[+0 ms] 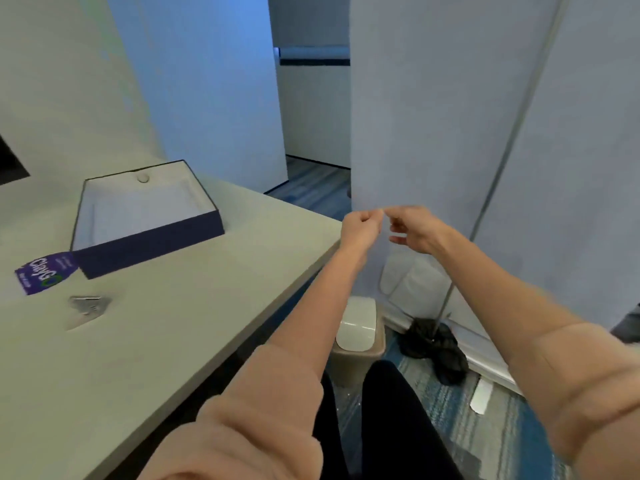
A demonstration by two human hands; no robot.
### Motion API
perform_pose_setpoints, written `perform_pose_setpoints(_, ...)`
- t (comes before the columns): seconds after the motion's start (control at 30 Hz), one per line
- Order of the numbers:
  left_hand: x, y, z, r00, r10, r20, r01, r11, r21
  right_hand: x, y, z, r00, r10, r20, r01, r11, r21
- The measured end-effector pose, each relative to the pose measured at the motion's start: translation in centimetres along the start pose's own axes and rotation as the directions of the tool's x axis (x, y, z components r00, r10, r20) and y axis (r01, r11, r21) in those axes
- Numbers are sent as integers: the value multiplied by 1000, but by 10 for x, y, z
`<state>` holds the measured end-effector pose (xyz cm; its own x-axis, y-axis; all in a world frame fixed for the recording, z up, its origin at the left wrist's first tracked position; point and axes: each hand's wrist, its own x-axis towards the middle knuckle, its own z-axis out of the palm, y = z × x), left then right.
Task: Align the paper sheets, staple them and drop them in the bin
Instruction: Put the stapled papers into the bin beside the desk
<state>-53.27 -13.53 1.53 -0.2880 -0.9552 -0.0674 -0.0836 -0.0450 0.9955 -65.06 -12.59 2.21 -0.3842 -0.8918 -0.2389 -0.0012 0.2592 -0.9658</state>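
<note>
Two grips meet out past the counter (194, 341) edge: the left grip (360, 232) and the right grip (414, 230) each pinch the top edge of the paper sheets (412, 275). The sheets hang pale and hard to make out against the partition, over the floor and just above the bin (358, 355). Holding them by the top, clear of the counter, likely sets them up for the drop. The bin's white swing lid (356, 323) sits shut and hides what is inside. On the counter, an open dark-blue box (152, 242) shows a white lining and only a small round piece (143, 178) at its far wall. A purple card (45, 273) lies just beside its near corner.
</note>
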Motion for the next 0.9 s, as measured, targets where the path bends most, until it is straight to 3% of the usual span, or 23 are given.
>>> perform_pose_setpoints(0.13, 24, -56, 33, 991, -118, 58, 118, 993, 12, 29, 56, -24, 993, 104, -47, -106, 993, -43)
perform_pose_setpoints(0.27, 55, -128, 38, 956, -292, 16, 290, 953, 82, 58, 119, -23, 975, 219, -40, -222, 971, -91)
perform_pose_setpoints(0.53, 125, -277, 33, 865, -488, -115, 500, 826, 261, 138, 253, 6, 918, 379, 113, -343, 905, -251)
perform_pose_setpoints(0.67, 153, -336, 35, 854, -500, -142, 512, 762, 396, 177, 304, 30, 911, 384, 153, -314, 884, -346)
perform_pose_setpoints(0.9, 180, -389, 33, 893, -418, -167, 424, 658, 622, 215, 366, 60, 954, 297, 50, -206, 763, -612)
